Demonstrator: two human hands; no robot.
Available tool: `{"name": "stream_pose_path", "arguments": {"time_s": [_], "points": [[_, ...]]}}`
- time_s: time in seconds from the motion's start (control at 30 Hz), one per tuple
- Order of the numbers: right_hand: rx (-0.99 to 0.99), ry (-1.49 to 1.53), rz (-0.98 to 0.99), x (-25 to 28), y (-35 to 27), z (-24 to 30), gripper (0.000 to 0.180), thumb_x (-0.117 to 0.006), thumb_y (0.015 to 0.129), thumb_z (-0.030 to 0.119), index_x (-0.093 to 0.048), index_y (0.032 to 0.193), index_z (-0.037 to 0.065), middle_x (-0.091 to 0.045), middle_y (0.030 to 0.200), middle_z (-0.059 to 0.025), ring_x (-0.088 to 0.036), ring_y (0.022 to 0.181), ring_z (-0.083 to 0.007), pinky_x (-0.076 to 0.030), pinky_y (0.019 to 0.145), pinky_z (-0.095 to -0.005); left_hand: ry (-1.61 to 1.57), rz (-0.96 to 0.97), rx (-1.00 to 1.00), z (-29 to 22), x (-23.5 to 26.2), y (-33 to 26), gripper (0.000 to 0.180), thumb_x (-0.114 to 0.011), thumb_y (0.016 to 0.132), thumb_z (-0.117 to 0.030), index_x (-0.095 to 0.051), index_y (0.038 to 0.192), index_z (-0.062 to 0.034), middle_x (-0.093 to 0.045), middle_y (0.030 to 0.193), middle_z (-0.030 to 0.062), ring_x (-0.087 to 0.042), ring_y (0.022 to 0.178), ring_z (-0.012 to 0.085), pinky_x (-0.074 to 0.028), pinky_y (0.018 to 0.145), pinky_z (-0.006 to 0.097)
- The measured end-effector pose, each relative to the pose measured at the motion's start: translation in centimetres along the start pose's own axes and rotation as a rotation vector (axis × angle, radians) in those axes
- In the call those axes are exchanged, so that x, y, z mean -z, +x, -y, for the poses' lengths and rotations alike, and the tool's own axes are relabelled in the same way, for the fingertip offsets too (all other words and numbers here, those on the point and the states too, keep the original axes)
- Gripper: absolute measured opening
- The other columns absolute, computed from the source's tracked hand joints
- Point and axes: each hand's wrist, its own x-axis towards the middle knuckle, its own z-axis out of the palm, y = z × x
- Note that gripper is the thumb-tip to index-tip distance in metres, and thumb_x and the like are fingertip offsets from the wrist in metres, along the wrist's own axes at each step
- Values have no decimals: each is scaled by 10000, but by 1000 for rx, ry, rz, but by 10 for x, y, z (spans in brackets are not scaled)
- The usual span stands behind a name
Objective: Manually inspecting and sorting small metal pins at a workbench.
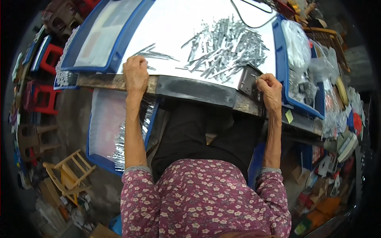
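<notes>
My left hand (136,73) rests at the front edge of the white worktop (168,25), fingers curled in; what they hold, if anything, is hidden. Just beyond its knuckles lie a few thin dark metal strips (158,54). A large heap of loose silvery-grey strips (228,45) spreads over the right half of the worktop. At that side's front edge a small dark metal block (249,80) sits at a slant. My right hand (270,89) is beside the block, thumb and fingertips pinched together at its right side. Anything in the pinch is too small to tell.
A blue tray (121,41) stands on the left, and a blue bin (282,59) with plastic bags on the right. Below the left edge is another blue tray (90,137) with shiny strips. A black cable (243,20) curves at the back. A wooden stool (71,174) stands lower left.
</notes>
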Motion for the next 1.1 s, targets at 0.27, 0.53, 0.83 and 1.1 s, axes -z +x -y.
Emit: {"name": "stream_pose_path", "arguments": {"time_s": [0.27, 0.53, 0.83, 1.1], "points": [[29, 82, -43, 3, -2, -6, 70, -570, 782, 20, -555, 840, -14, -558, 703, -14, -460, 596, -47, -364, 547, -175, 166, 18, 146, -3, -8, 8, 195, -553, 723, -117, -554, 891, -18, -561, 798, 149, -541, 752, 293, -431, 688, 376], [40, 143, -42, 4, -6, -4, 124, -558, 793, 30, -581, 906, -15, -576, 728, -18, -465, 607, -47, -366, 560, -173, 297, 67, 199, -5, -12, 15, 181, -494, 736, -77, -551, 897, -20, -573, 827, 161, -557, 783, 308, -433, 717, 388], [56, 91, -65, 3, -12, -2, 120, -558, 795, 26, -589, 905, -12, -573, 772, -2, -496, 683, -51, -376, 622, -178, 210, -28, 78, -11, -11, 9, 186, -576, 688, -166, -568, 791, -12, -560, 753, 164, -542, 708, 322, -424, 655, 402], [99, 105, -73, 3, -16, -7, 123, -559, 807, 18, -583, 924, -10, -579, 800, -13, -517, 719, -59, -386, 657, -170, 117, 86, 270, -15, -3, 13, 240, -494, 688, -20, -561, 913, 29, -570, 907, 221, -528, 874, 368, -403, 792, 433]]}}
